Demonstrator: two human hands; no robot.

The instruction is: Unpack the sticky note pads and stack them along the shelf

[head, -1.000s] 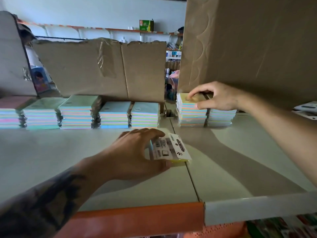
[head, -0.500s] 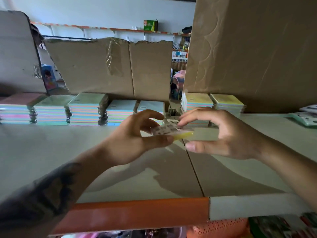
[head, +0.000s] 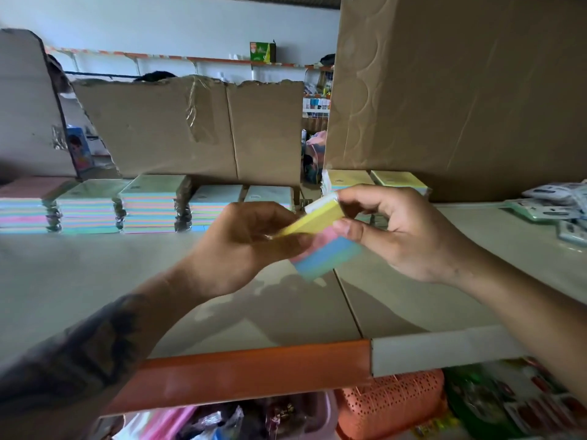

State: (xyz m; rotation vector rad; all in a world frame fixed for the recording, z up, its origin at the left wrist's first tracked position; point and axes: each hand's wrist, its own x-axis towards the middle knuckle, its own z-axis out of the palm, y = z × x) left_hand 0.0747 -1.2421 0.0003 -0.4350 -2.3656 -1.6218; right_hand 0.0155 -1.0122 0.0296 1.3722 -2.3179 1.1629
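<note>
- Sticky note pad [head: 320, 241]: yellow, pink & blue layers, tilted, held in air above the shelf [head: 95, 296], between both hands.
- Left hand [head: 241, 246]: grip closed on pad's near-left end, thumb & fingers pinching it.
- Right hand [head: 397, 233]: grip closed on pad's far-right end, fingers curled over top, thumb on the side.
- Stacked pads [head: 149, 204] in a row along shelf's back, left of centre; two more stacks [head: 346, 179] right of centre, just before big cardboard box [head: 460, 90].
- Torn cardboard [head: 190, 128] stands behind left row.
- Packaged items [head: 559, 201] at far right of shelf.
</note>
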